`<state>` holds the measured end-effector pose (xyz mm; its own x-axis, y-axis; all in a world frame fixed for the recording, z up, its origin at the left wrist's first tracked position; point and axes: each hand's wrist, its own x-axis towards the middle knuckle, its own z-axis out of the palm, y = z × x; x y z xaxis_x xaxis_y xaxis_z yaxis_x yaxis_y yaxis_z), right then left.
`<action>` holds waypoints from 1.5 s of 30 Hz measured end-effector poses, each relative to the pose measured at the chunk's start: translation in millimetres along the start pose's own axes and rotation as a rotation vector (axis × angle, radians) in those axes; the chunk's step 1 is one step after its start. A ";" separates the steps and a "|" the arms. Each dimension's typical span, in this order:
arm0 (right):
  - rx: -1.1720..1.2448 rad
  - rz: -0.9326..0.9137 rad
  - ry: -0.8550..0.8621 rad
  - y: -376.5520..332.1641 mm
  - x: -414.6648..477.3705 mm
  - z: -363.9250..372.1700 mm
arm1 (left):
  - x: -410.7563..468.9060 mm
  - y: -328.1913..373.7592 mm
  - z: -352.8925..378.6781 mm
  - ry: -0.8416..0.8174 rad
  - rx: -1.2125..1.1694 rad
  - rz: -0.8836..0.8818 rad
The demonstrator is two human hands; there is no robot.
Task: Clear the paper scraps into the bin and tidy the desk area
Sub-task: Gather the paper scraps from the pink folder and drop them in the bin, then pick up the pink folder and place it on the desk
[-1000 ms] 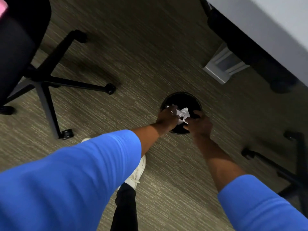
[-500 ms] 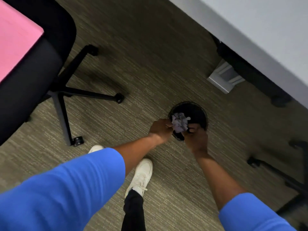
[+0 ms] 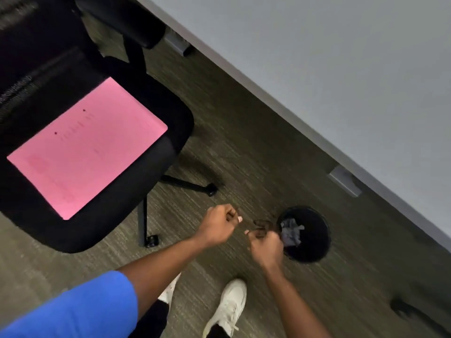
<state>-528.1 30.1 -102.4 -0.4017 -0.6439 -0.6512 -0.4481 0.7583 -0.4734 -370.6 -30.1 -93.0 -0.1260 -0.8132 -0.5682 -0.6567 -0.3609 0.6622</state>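
Both hands, the left hand [image 3: 218, 224] and right hand [image 3: 266, 245], are being held loosely curled and empty at lower centre, the paper scraps [image 3: 290, 234] lying inside the bin [image 3: 314, 250], so desk tidying is likely being called for next.

The scene is seen through a single wide-angle camera worn on the head, aimed steeply down at the carpet [image 3: 244, 147]. The forearms are framed close; bin [image 3: 314, 242], chair [image 3: 136, 181] and desk [image 3: 341, 69] are caught farther off.

Blue sleeve [image 3: 80, 311] — black trousers [image 3: 151, 320], white sneakers [image 3: 229, 306].
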 end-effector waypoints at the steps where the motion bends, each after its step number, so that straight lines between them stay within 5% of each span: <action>1: 0.024 -0.041 0.021 -12.1 -7.9 7.4 | -4.2 -2.8 -17.7 0.002 0.006 0.001; 14: 0.390 -0.235 -0.169 -151.5 -75.2 128.9 | -5.0 -62.7 -257.4 0.565 0.028 -0.133; 19: 0.560 -0.220 -0.262 -204.1 -87.6 169.6 | 18.3 -73.4 -331.2 0.759 0.230 -0.169; 26: 0.544 -0.178 -0.232 -233.5 -91.6 213.5 | 34.5 -125.0 -400.1 0.616 0.543 -0.375; 40: 0.390 -0.204 -0.175 -242.1 -94.1 215.9 | 25.6 -156.3 -391.5 0.582 0.303 -0.381; 45: 0.401 -0.173 -0.145 -229.6 -98.9 190.5 | 8.6 -152.3 -378.1 0.445 0.165 -0.392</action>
<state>-233.3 -61.0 -42.3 -0.2193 -0.7650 -0.6056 -0.1429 0.6392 -0.7557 9.5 -154.7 -14.0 0.4469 -0.7596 -0.4725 -0.7020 -0.6252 0.3410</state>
